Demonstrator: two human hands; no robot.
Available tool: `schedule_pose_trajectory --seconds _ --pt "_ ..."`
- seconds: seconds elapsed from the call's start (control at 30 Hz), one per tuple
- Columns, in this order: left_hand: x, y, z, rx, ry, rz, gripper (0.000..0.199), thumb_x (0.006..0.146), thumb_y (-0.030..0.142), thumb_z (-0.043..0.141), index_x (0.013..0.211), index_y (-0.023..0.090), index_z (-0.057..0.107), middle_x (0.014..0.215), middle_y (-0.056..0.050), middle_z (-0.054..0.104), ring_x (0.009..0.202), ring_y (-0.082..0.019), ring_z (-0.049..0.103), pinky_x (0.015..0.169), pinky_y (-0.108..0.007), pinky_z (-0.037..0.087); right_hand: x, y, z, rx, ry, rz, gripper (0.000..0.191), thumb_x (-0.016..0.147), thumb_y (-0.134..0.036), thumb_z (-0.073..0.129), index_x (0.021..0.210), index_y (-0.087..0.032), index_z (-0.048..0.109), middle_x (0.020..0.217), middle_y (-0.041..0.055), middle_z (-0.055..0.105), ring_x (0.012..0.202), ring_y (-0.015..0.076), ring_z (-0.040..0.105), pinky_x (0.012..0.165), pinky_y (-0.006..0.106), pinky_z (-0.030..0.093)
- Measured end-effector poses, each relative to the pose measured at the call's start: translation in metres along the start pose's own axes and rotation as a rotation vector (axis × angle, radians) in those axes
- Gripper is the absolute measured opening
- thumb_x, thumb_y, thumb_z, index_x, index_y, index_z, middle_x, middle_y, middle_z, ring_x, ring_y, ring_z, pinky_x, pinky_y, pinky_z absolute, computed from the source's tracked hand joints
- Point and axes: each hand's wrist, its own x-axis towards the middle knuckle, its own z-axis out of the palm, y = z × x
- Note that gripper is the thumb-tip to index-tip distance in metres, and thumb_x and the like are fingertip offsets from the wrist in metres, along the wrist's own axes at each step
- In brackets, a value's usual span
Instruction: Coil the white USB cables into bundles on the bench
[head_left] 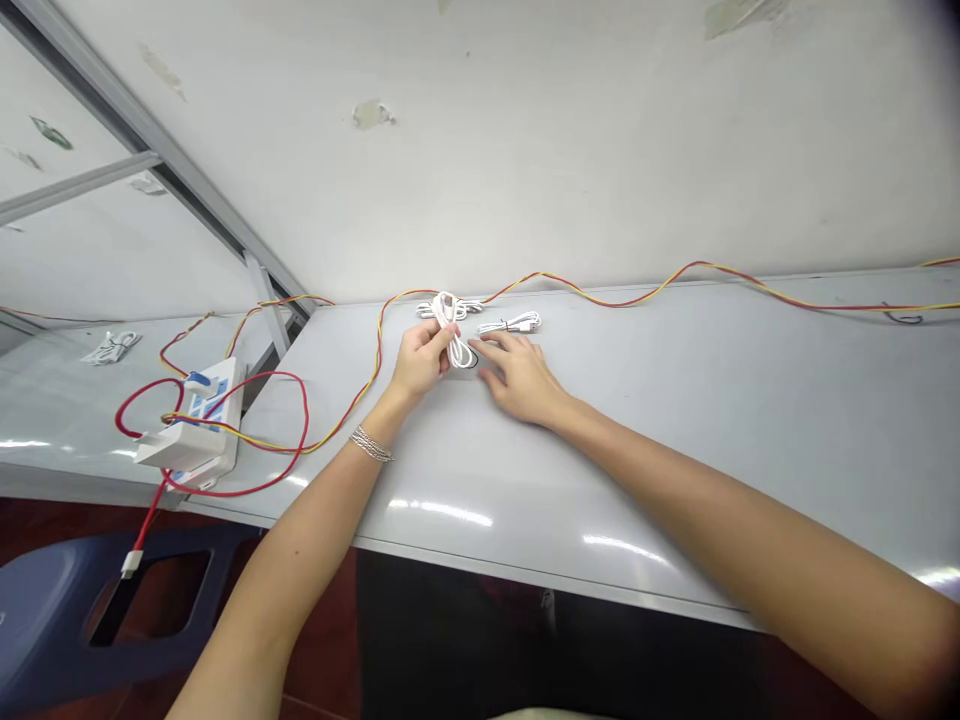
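Note:
My left hand [421,358] is closed on a coiled white USB cable [459,352], pinched between thumb and fingers a little above the table. A thin black tie [474,358] shows at the coil's right side. My right hand [521,378] is just right of it, fingers spread and fingertips close to the tie; whether they touch it I cannot tell. Behind my right fingers lies another bundled white cable [511,324] with a black tie round its middle. More white cable [471,308] lies behind the held coil, partly hidden by it.
A twisted red and yellow wire [630,303] runs along the wall. On the left stands a white power strip [234,385] with a plugged-in white adapter [180,446] and a looped red cable [306,410]. Another white cable bundle [112,347] lies far left; a blue chair [45,610] stands below.

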Motion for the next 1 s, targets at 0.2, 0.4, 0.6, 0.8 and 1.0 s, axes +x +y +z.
schedule_pose_trajectory --seconds 0.2,0.4,0.6,0.8,1.0 --pt "-0.006 -0.001 0.009 -0.046 -0.102 -0.06 0.034 0.083 0.048 0.064 0.074 0.016 0.056 0.05 0.003 0.045 0.042 -0.01 0.042 0.039 -0.023 0.033 -0.001 -0.003 -0.001 -0.031 -0.062 -0.019 0.028 0.095 -0.024 0.054 0.116 -0.021 0.072 0.132 0.0098 0.065 0.124 0.03 0.056 0.104 0.05 0.039" --pt "-0.006 -0.007 0.01 0.192 -0.114 0.128 0.036 0.08 0.05 0.068 0.075 0.015 0.059 0.058 0.001 0.05 0.05 -0.01 0.045 0.048 -0.024 0.034 0.001 0.0 0.0 0.031 -0.024 -0.006 0.021 0.09 -0.02 0.059 0.103 -0.021 0.075 0.127 0.0076 0.068 0.117 0.0298 0.059 0.101 0.048 0.041" --pt "-0.006 -0.013 0.008 0.383 -0.044 0.242 0.032 0.083 0.042 0.067 0.068 0.017 0.055 0.059 0.001 0.047 0.054 -0.011 0.044 0.052 -0.026 0.032 0.003 0.002 0.002 0.105 0.026 0.024 0.02 0.09 -0.019 0.057 0.1 -0.02 0.074 0.114 0.0088 0.072 0.11 0.0271 0.063 0.099 0.045 0.045" --pt "-0.007 -0.009 0.008 0.498 0.034 0.271 0.033 0.085 0.039 0.062 0.063 0.017 0.049 0.058 0.001 0.045 0.053 -0.01 0.039 0.052 -0.026 0.03 0.001 0.002 0.001 0.101 0.022 0.032 0.016 0.086 -0.016 0.061 0.097 -0.019 0.073 0.113 0.0073 0.071 0.112 0.0279 0.061 0.101 0.049 0.043" --pt "-0.008 -0.007 0.01 0.548 0.051 0.268 0.033 0.082 0.039 0.065 0.063 0.017 0.05 0.056 0.002 0.043 0.051 -0.009 0.038 0.05 -0.026 0.029 0.001 0.002 0.0 0.095 0.016 0.03 0.014 0.084 -0.013 0.061 0.089 -0.02 0.071 0.112 0.0079 0.071 0.109 0.0271 0.062 0.099 0.046 0.043"
